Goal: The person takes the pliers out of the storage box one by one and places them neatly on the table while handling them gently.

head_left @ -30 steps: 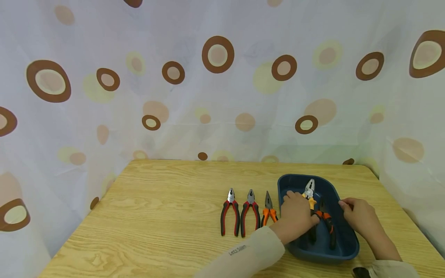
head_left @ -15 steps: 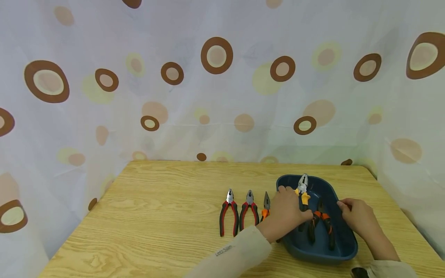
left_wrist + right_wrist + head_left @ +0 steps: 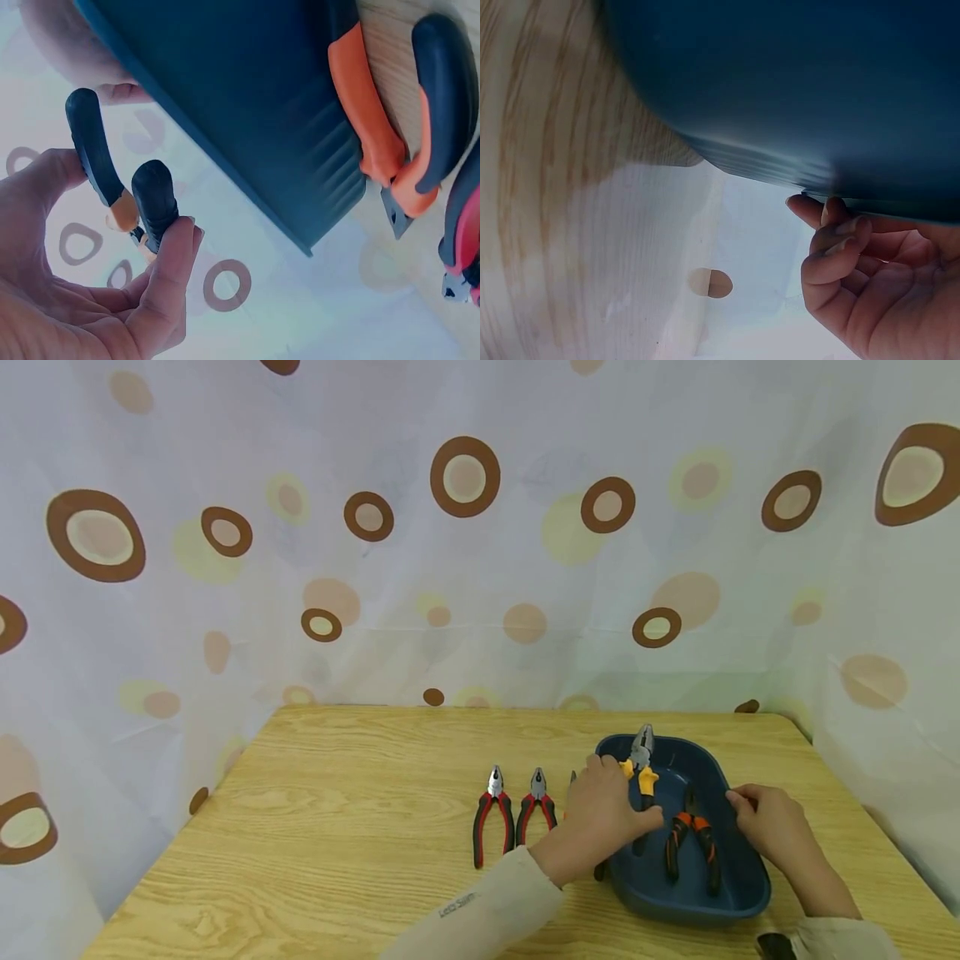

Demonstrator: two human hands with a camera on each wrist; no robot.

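Observation:
My left hand (image 3: 600, 810) grips combination pliers (image 3: 647, 782) with yellow and black handles, raised over the left side of a dark blue plastic bin (image 3: 686, 910). Thumb and fingers lie on opposite handles in the left wrist view, where the black grips (image 3: 94, 150) show spread apart. My right hand (image 3: 776, 831) pinches the bin's right rim between thumb and fingers; the right wrist view shows its fingertips (image 3: 806, 210) at the edge. Inside the bin lie pliers with orange and black handles (image 3: 707, 843), their handles spread.
Two pairs of red and black pliers (image 3: 483, 827), (image 3: 525, 818) lie side by side on the wooden table (image 3: 300, 827), left of the bin. Orange-handled pliers (image 3: 360, 90) beside them are mostly hidden behind my left hand in the head view. A patterned curtain (image 3: 375, 577) hangs behind.
My left hand has lifted the yellow-handled pliers and moved left with them, from the bin's middle toward its left rim. The right hand stays at the right rim.

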